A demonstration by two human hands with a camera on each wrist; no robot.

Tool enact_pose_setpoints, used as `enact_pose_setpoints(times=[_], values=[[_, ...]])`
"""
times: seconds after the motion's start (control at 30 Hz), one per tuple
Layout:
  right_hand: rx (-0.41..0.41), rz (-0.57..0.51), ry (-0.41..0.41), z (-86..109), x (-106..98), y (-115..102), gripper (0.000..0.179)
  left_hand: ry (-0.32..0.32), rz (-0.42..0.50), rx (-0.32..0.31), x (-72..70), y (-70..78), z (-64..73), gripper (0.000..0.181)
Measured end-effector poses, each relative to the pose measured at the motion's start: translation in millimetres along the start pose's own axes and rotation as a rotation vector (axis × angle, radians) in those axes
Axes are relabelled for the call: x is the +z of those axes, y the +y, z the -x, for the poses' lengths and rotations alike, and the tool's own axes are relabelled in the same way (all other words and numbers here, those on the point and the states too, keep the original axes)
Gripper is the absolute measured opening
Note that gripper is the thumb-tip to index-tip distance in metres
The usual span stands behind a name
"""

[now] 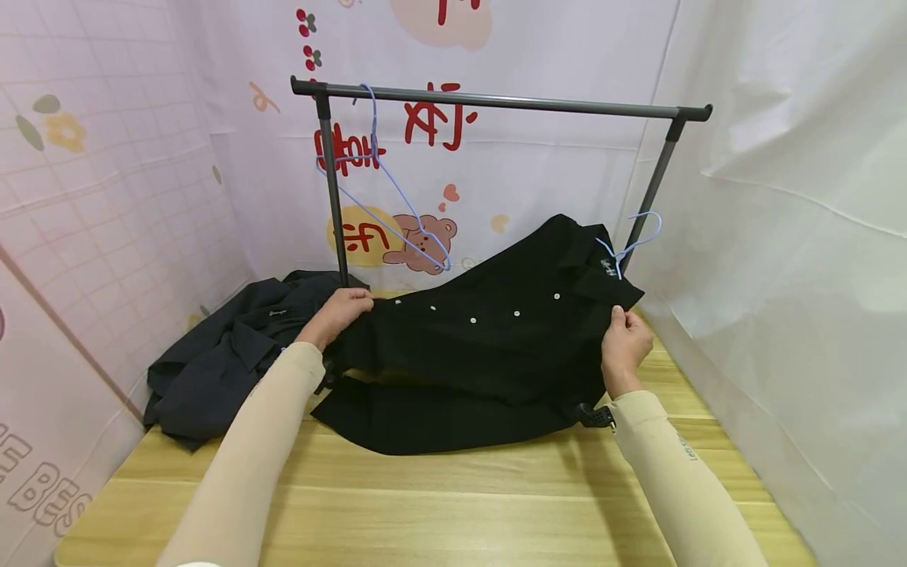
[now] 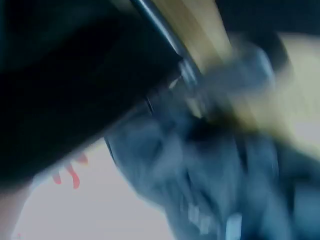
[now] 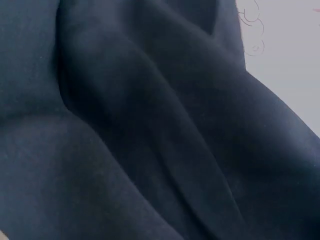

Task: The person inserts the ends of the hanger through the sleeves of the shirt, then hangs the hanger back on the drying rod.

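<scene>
Between both hands a black shirt (image 1: 489, 362) with white buttons is stretched sideways, its collar towards the right. My left hand (image 1: 338, 316) pinches the shirt's edge at the left end of the button row. Below the collar, my right hand (image 1: 627, 346) grips the front edge between thumb and fingers. A light blue hanger (image 1: 646, 228) sticks its hook out of the collar; the rest of it is hidden inside the shirt. Black fabric fills most of the right wrist view, while the left wrist view is blurred.
A grey clothes rack (image 1: 510, 101) stands behind the shirt. From its left end hangs a bare light blue hanger (image 1: 400, 193). Dark folded clothes (image 1: 220, 362) lie in a heap at the left of the wooden table (image 1: 453, 512). Printed cloth curtains (image 1: 801, 197) enclose the back and sides.
</scene>
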State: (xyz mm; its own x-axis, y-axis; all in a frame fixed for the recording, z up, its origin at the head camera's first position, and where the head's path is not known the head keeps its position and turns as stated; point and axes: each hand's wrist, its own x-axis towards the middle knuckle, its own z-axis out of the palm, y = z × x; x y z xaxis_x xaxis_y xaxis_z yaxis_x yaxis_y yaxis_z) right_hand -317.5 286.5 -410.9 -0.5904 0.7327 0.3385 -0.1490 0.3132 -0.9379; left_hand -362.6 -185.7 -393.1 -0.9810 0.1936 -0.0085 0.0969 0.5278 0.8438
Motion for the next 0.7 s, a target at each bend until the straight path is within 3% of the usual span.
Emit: enact_pose_setpoints(times=[0.1,0.13,0.2,0.4,0.53,0.7], values=[[-0.009,0.003,0.007,-0.7,-0.4,0.3,0.035,-0.132,-0.479,-0.063,-3.7,-7.5,3.6,0.017],[-0.012,0.002,0.005,-0.6,-0.3,0.7,0.036,-0.165,-0.602,-0.075,-3.0,-10.4,4.7,0.020],[-0.010,-0.001,-0.005,0.3,-0.1,1.6,0.036,-0.194,-0.732,-0.109,0.7,-16.6,6.5,0.025],[-0.007,-0.008,-0.034,2.0,0.8,4.0,0.035,-0.170,-0.758,-0.046,16.7,-31.3,9.7,0.037],[-0.012,-0.005,-0.037,2.3,0.5,3.8,0.036,-0.170,-0.785,-0.039,21.7,-36.1,11.5,0.040],[-0.025,0.021,-0.068,2.1,-1.0,1.1,0.039,-0.048,-0.798,-0.041,16.1,-39.0,11.4,0.036]])
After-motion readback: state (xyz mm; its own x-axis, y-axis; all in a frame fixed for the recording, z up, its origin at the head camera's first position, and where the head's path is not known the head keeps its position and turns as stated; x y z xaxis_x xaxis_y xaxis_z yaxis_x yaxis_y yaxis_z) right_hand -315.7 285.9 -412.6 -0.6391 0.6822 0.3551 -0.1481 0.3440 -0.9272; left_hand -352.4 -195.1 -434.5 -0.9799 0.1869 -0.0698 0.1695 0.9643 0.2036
